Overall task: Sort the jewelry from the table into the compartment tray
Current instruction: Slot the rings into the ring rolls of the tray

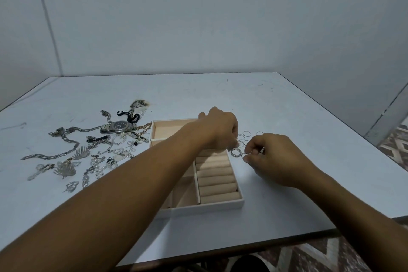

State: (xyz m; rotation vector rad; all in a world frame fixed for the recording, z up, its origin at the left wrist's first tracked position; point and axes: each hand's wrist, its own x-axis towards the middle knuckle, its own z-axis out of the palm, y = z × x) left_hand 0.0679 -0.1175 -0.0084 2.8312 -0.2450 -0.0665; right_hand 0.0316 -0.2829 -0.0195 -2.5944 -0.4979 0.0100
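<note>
1. The tray (220,206) sits mid-tabletop (276,106): a beige box with open compartments on its left side and a column of padded ring rolls (215,180) on its right.
2. The left hand (219,130) reaches across the tray's far right corner, fingers curled down toward the rings (244,137) lying just right of the tray. Whether it grips one I cannot tell; its fingertips are hidden.
3. The right hand (273,157) hovers right of the tray, thumb and fingers pinched on a thin ring (244,155) close to the tabletop.
4. A wider band (235,152) lies flat just right of the tray's rim, beside the pinched ring.
5. Several thin wire rings lie loose on the tabletop right of the tray, beyond both hands.
6. Left of the tray lies the unsorted heap: a watch (119,127) near the tray's far left corner, chains (64,139) farther left, and two leaf-shaped pieces (81,153) with small pearl items nearer the tabletop's front.
7. A black cord (129,115) lies just beyond the watch, left of the tray.
8. The tray's visible compartments show only beige lining.
</note>
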